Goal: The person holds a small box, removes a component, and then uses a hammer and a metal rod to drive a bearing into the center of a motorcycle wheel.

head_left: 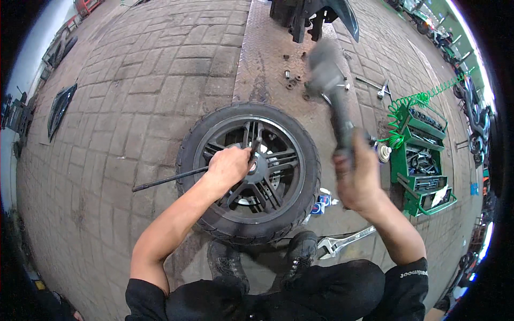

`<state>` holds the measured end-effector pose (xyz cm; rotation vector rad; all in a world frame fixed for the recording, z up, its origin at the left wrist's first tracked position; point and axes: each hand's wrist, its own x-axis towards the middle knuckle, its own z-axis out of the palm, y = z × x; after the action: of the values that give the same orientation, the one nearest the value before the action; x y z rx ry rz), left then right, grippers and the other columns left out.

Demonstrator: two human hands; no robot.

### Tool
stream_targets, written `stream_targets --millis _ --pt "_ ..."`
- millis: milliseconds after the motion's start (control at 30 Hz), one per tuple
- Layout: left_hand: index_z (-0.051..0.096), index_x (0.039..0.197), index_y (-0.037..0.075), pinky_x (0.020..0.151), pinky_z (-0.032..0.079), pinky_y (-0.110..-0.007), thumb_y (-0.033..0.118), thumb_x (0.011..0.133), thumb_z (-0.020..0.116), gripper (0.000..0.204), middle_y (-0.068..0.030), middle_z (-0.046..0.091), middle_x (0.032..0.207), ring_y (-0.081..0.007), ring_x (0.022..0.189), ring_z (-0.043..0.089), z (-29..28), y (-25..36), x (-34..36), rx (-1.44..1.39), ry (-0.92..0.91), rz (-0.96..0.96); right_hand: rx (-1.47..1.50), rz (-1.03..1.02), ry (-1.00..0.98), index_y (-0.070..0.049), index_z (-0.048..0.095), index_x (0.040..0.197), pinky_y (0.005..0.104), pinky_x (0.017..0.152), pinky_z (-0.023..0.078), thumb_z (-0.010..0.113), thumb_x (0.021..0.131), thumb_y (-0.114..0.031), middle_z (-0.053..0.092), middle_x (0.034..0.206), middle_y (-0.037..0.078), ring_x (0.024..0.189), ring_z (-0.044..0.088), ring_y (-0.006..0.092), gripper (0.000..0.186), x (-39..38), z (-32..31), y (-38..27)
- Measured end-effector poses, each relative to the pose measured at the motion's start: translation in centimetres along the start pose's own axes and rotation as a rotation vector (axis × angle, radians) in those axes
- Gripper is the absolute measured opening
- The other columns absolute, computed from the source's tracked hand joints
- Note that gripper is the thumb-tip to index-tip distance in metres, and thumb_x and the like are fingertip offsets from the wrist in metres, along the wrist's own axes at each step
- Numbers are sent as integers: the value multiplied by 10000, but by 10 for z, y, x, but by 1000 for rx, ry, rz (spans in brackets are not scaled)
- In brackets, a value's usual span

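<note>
A black-spoked wheel with a tyre (289,134) lies flat before me, between my boots and a metal plate (257,64). My left hand (227,163) is closed on a dark metal bar (256,145) over the hub. A long black rod (160,182) reaches leftward from under that hand; whether it joins the bar I cannot tell. My right hand (358,171), blurred, grips the handle of a hammer (326,69), raised with its head upward to the right of the wheel.
A green toolbox (423,176) with coiled green hose stands right, beside a spray can (383,153). An adjustable wrench (332,246) and small packets (320,206) lie nearby. Small parts (289,85) rest on the plate below a dark machine (300,16). A dark panel (60,109) lies left.
</note>
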<state>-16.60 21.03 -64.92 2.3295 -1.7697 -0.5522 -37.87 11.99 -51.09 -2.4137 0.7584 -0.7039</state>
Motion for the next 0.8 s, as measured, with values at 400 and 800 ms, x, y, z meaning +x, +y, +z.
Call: stream_targets --millis 400,800 --pt "597 828 22 630 497 -456 343 820 561 323 -189 608 677 -375 690 608 0 3 7 -109 65 -24 -202 62 -297 23 410 954 486 567 413 551 851 -210 532 624 248 655 548 442 291 2 -17 0" --pt "596 870 23 620 502 -451 298 820 547 284 -189 614 687 -357 698 620 6 5 15 -33 6 2 -56 59 -48 -5 432 926 437 506 414 592 813 -177 515 653 210 595 557 407 261 6 -20 -13"
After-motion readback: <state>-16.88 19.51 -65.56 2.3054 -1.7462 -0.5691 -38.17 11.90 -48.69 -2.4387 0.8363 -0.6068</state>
